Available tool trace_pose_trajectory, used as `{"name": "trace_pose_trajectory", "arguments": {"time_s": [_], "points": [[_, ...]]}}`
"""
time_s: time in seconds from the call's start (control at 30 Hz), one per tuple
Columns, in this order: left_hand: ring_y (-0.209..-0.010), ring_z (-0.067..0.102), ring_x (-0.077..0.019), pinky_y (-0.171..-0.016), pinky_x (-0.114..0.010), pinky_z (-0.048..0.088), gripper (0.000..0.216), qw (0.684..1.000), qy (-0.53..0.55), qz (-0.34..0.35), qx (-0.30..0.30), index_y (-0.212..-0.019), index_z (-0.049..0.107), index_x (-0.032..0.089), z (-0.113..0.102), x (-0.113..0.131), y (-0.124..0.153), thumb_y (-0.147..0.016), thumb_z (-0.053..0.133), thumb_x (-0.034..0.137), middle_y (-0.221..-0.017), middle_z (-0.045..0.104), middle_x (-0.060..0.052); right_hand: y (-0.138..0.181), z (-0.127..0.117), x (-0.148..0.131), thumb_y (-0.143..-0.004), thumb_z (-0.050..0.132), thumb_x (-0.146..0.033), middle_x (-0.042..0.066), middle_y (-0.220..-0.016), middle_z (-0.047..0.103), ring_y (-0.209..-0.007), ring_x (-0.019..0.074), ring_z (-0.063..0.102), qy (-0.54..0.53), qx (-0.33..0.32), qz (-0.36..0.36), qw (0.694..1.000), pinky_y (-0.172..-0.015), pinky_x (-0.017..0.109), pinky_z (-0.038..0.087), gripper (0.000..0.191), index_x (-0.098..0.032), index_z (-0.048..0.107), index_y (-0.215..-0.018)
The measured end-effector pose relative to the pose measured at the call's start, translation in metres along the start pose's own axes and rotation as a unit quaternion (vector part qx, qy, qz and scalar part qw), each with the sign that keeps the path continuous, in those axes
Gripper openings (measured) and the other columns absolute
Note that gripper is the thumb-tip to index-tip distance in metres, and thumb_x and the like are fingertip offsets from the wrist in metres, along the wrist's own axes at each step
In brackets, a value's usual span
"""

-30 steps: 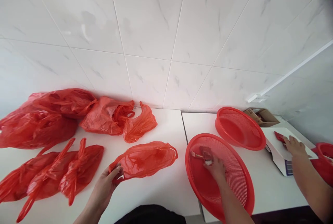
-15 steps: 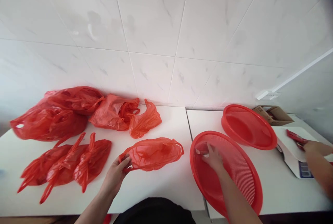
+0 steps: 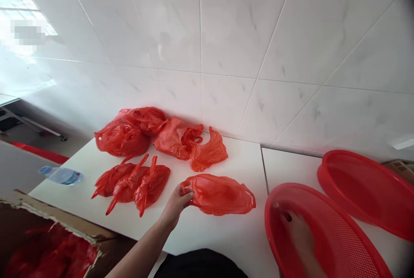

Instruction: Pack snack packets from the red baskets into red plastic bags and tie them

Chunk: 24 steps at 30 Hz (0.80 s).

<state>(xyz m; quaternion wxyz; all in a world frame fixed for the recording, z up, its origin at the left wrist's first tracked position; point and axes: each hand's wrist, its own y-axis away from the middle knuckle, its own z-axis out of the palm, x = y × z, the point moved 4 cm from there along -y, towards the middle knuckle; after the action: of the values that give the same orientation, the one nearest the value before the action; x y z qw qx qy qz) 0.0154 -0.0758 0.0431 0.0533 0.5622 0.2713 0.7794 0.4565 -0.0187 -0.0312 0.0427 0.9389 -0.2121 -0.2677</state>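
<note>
My left hand (image 3: 179, 202) is closed on the left handle of a red plastic bag (image 3: 223, 196), which lies spread on the white table. My right hand (image 3: 300, 230) is down inside a red plastic basket (image 3: 359, 230) with slotted sides. Its fingers look curled round something small and dark that I cannot make out, and the hand is blurred. Left of the flat bag stand several tied, filled red bags (image 3: 152, 189). A loose crumpled red bag (image 3: 210, 153) lies behind it.
Bulky red bags (image 3: 126, 135) rest against the tiled wall. A water bottle (image 3: 63, 175) lies at the table's left side. A torn cardboard box (image 3: 100, 243) with red bags inside stands at front left. Another red basket (image 3: 365, 183) sits at the right.
My view has swung left, bringing the bottle and the cardboard box into sight and leaving the co-worker's hands and the scale out. My right hand has curled inside the basket.
</note>
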Motion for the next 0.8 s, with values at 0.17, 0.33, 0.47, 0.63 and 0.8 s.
{"name": "trace_pose_trajectory", "arguments": {"time_s": [0.17, 0.33, 0.47, 0.63, 0.8], "points": [[-0.071, 0.058, -0.0126, -0.074, -0.031, 0.048, 0.056, 1.0, -0.02, 0.016, -0.001, -0.117, 0.052, 0.019, -0.002, 0.002, -0.007, -0.064, 0.07, 0.02, -0.088, 0.06, -0.001, 0.03, -0.018, -0.061, -0.076, 0.053, -0.055, 0.012, -0.116, 0.064, -0.099, 0.0314, 0.062, -0.094, 0.014, -0.057, 0.994, -0.07, 0.039, 0.053, 0.043, -0.024, 0.067, -0.103], [-0.065, 0.056, -0.0113, -0.068, -0.03, 0.047, 0.052, 0.998, -0.042, 0.029, -0.023, -0.114, 0.052, 0.019, 0.005, 0.004, -0.008, -0.063, 0.061, 0.014, -0.086, 0.058, 0.0, 0.088, 0.012, -0.172, -0.077, 0.056, -0.048, 0.006, -0.101, 0.065, -0.07, 0.018, 0.063, -0.259, -0.243, -0.219, 0.909, -0.042, 0.026, 0.048, 0.032, -0.022, 0.07, -0.091], [-0.06, 0.052, -0.01, -0.06, -0.025, 0.042, 0.057, 0.997, -0.052, 0.027, -0.041, -0.114, 0.053, 0.019, 0.008, 0.003, -0.006, -0.058, 0.055, 0.008, -0.078, 0.056, 0.002, 0.103, 0.064, -0.227, -0.071, 0.062, -0.034, 0.001, -0.083, 0.065, -0.064, 0.0141, 0.06, -0.178, -0.347, -0.284, 0.876, -0.05, 0.023, 0.047, 0.016, -0.021, 0.07, -0.076], [-0.055, 0.045, -0.0082, -0.055, -0.023, 0.036, 0.062, 0.996, -0.072, 0.027, -0.042, -0.116, 0.053, 0.019, 0.003, -0.004, -0.006, -0.055, 0.054, 0.007, -0.072, 0.053, 0.004, 0.083, 0.11, -0.247, -0.072, 0.059, -0.025, 0.003, -0.075, 0.068, -0.071, 0.0182, 0.062, -0.122, -0.335, -0.242, 0.902, -0.065, 0.029, 0.048, 0.015, -0.018, 0.069, -0.08], [-0.058, 0.046, -0.0093, -0.056, -0.023, 0.035, 0.066, 0.995, -0.074, 0.034, -0.051, -0.119, 0.052, 0.019, -0.001, -0.001, -0.003, -0.055, 0.053, 0.007, -0.071, 0.053, 0.004, 0.074, 0.099, -0.235, -0.077, 0.054, -0.035, 0.008, -0.114, 0.067, -0.107, 0.0239, 0.06, -0.136, -0.286, -0.233, 0.919, -0.089, 0.034, 0.046, 0.036, -0.021, 0.065, -0.109]]}}
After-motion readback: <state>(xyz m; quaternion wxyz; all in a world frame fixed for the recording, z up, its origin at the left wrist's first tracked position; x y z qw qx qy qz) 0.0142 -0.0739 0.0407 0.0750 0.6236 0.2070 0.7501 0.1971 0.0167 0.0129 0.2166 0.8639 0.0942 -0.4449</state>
